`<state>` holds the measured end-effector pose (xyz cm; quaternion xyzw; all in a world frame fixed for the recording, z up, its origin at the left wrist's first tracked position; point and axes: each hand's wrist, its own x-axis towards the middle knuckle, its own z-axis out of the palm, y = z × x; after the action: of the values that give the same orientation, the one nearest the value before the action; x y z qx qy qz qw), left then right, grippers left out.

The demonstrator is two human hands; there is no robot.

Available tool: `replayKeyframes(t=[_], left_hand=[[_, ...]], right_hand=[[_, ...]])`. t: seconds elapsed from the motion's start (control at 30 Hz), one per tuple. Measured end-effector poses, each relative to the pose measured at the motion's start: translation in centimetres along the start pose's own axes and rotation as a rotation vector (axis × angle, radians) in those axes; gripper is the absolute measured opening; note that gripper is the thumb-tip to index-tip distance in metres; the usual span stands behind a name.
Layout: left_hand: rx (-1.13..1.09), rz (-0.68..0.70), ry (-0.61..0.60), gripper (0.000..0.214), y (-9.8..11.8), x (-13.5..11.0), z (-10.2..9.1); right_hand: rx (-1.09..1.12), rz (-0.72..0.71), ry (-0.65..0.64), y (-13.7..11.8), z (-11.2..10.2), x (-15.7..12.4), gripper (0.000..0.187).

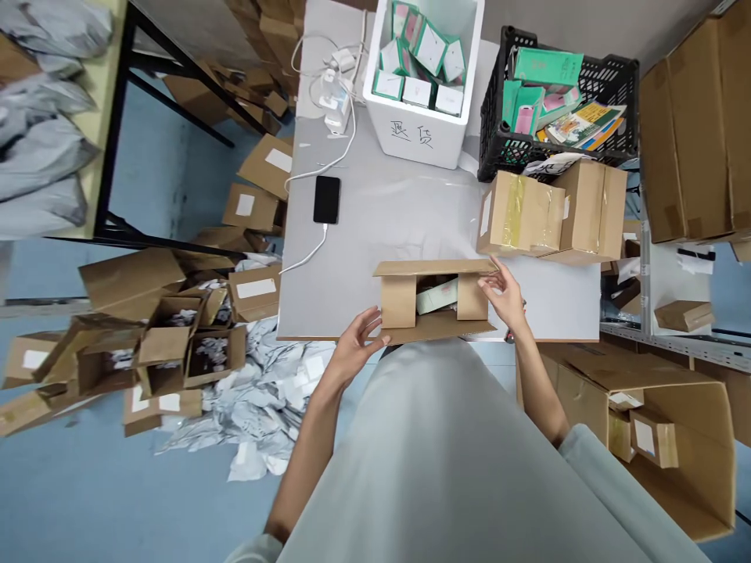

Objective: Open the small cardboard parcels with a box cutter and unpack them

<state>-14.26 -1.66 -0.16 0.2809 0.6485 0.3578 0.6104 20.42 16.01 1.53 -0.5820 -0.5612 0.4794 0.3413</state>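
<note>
The blue floor [117,485] on the left carries a heap of opened cardboard boxes [164,352] and torn grey mailer bags [258,407]. The white bench [375,227] fills the middle of the view. At its right stands a wall of tall cartons [692,125], with a large open carton [692,438] lower down that holds a few small boxes.

At the back of the bench are a black plastic crate [610,78] of teal packets and booklets and a white foam bin [422,133] full of small teal-and-white boxes. Two taped cardboard boxes [545,211] lie side by side in front of the crate.

The open shipping box [434,301] sits at the bench's near edge, its long flaps folded out. The left hand [355,340] has its fingers loosely curled, fingertips against the box's near-left corner. The right hand [504,293] is lightly spread, fingertips touching the right end of the far flap.

A black phone [327,199] lies on its cable left of centre. A pale teal packet [437,295] lies inside the open box.
</note>
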Motion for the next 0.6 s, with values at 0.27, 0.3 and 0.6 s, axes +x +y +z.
replayKeyframes(t=[0.27, 0.3, 0.6], left_hand=[[-0.062, 0.074, 0.063, 0.097, 0.0, 0.2, 0.6], [-0.077, 0.086, 0.076, 0.096, -0.1, 0.2, 1.0], [-0.420, -0.250, 0.277, 0.068, -0.1, -1.0, 4.4]], right_hand=[[-0.529, -0.025, -0.054, -2.2, 0.5, 10.1, 0.050], [-0.536, -0.009, -0.083, -2.5, 0.6, 11.1, 0.049], [-0.339, -0.049, -0.278, -2.1, 0.6, 17.2, 0.057]])
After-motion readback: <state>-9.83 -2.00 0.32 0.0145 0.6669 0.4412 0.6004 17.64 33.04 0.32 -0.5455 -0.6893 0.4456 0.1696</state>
